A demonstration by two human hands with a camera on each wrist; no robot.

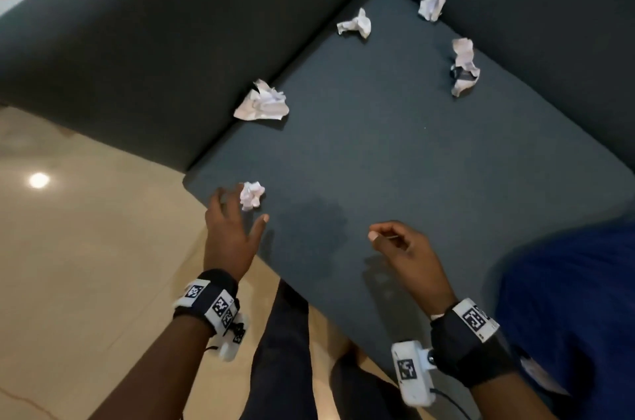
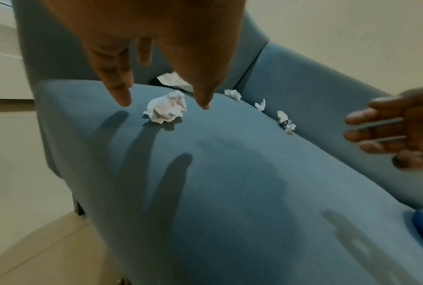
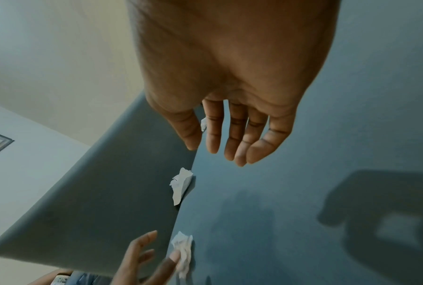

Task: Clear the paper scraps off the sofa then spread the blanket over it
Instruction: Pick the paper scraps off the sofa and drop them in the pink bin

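The left hand is spread wide over the front corner of the sofa, with its fingers straight and apart. It holds nothing. A small paper ball lies on the seat right by the fingertips, between finger and thumb in the left wrist view; it looks a tiny bit clear of them, but the touch is hard to tell. The right hand hangs above the front of the seat, well to the right of the ball. Its fingers are loosely bent and hold nothing. Four more scraps lie further back on the seat. A big flat scrap sits against the left arm of the sofa. A second scrap lies near the back corner. A third scrap leans by the backrest. A long scrap with a dark mark on it lies near the backrest too. The blue blanket is bunched on the right end of the seat, beside the right arm. The seat shows dark shadows of both hands. Each wrist wears a black band with a white camera box and square black-and-white tags. The tan floor shines to the left of the sofa, with a bright light spot on it.
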